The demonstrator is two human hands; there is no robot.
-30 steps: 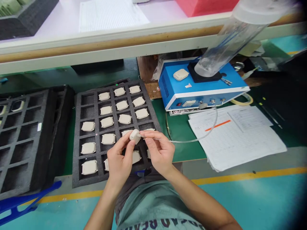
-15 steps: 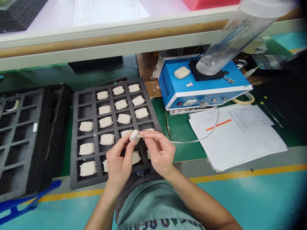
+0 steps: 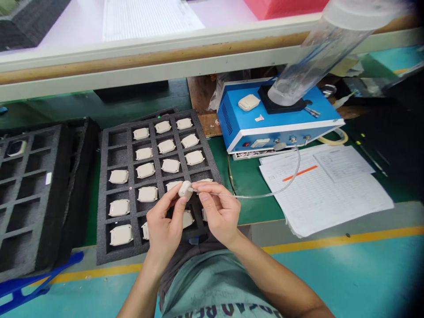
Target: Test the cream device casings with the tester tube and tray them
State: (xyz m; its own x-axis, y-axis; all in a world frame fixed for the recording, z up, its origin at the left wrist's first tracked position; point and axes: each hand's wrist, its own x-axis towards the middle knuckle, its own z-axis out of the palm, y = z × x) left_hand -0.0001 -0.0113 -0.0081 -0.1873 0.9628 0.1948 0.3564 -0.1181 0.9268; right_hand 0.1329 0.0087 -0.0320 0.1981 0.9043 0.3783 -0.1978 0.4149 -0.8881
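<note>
A cream case (image 3: 184, 189) sits pinched between the left hand's (image 3: 165, 218) thumb and fingers; the right hand (image 3: 221, 212), angled inward, pinches a clear tube (image 3: 258, 195) against it. Below the fingertips, a foam tray (image 3: 132, 185) holds similar cases (some pockets bare).

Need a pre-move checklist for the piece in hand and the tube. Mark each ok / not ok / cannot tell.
1. Cream case gripped by left hand: ok, pinched between thumb and fingers.
2. Clear tube steadied by right hand: ok, held near its case end.
3. Tube tip fully seated in the case: cannot tell, too small to see.
4. Tube run free of sharp kinks: ok where visible, one smooth curve over the papers.
5. Tube's far end at the blue box: ok, meets a front fitting.
6. Box powered: cannot tell, no readable indicator.
</note>
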